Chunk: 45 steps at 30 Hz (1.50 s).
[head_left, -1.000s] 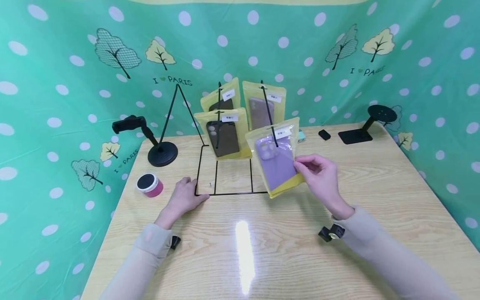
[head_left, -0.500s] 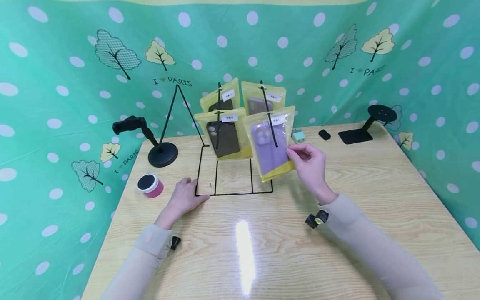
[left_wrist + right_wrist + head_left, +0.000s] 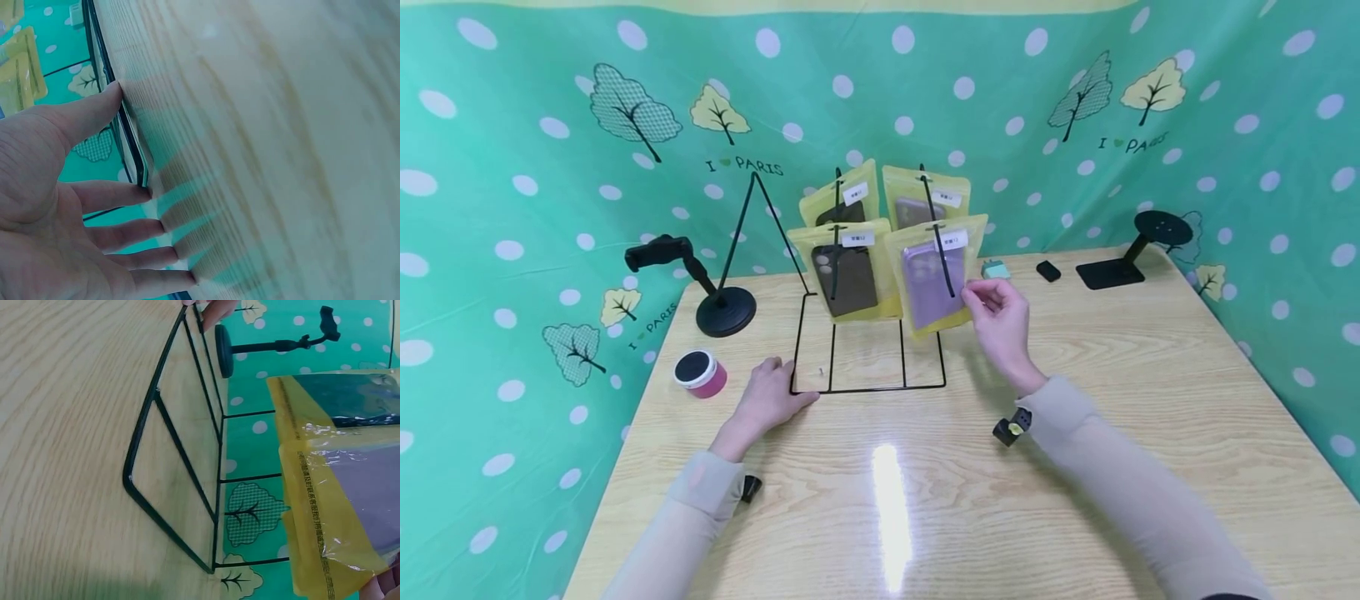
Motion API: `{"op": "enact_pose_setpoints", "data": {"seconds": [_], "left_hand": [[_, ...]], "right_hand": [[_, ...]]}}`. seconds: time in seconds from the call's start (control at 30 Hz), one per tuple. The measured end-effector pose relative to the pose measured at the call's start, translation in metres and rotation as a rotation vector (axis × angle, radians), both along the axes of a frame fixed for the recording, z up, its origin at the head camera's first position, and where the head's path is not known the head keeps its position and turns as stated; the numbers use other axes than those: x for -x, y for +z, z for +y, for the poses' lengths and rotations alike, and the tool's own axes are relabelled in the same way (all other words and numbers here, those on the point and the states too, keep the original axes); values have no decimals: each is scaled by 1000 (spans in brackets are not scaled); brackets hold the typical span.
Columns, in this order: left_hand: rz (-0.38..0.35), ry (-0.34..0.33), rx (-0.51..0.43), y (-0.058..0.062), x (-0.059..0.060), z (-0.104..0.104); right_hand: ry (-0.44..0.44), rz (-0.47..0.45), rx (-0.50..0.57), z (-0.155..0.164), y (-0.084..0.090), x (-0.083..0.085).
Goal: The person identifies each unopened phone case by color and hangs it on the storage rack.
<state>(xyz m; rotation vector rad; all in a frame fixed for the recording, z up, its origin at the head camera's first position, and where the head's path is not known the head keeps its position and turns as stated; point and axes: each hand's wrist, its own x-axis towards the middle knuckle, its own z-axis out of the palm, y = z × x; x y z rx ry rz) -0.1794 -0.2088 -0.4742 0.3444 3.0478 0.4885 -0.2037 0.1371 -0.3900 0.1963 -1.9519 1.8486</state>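
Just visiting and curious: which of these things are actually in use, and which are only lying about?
In use:
purple case packet, pinched by right hand
black wire rack, steadied by left hand

Lying about:
pink tin
phone stand
round stand

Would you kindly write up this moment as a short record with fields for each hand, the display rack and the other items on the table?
Left hand: left hand rests flat on the light wooden table, fingers straight, touching the front left corner of the black wire display rack.
Right hand: right hand pinches the right edge of the yellow pouch with a purple phone case, which hangs on the rack's front right hook.
Rack: three more yellow pouches hang on it.
Other items: black phone holder stand, pink tin with black lid, black round-top stand.
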Motion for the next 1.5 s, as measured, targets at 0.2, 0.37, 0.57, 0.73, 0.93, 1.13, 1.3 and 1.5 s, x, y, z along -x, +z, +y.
{"op": "enact_pose_setpoints", "data": {"seconds": [0.2, 0.37, 0.57, 0.73, 0.93, 1.13, 1.3, 1.5], "left_hand": [[1, 0, -4, 0, 0, -1], [5, 1, 0, -1, 0, -1], [2, 3, -1, -1, 0, 0], [-1, 2, -2, 0, 0, 0], [-4, 2, -3, -1, 2, -1], [-9, 1, -2, -1, 3, 0], [-17, -2, 3, -1, 4, -2], [-25, -18, 3, -2, 6, -9]], "right_hand": [[-5, 19, -20, -2, -4, 2], [14, 16, -4, -2, -6, 4], [23, 11, 12, 2, -7, 3], [32, 33, -12, 4, -7, 3], [41, 41, -45, 7, -6, 3], [46, 30, -61, 12, -6, 3], [45, 20, -82, 15, -4, 2], [38, -2, -108, 26, -8, 4]]}}
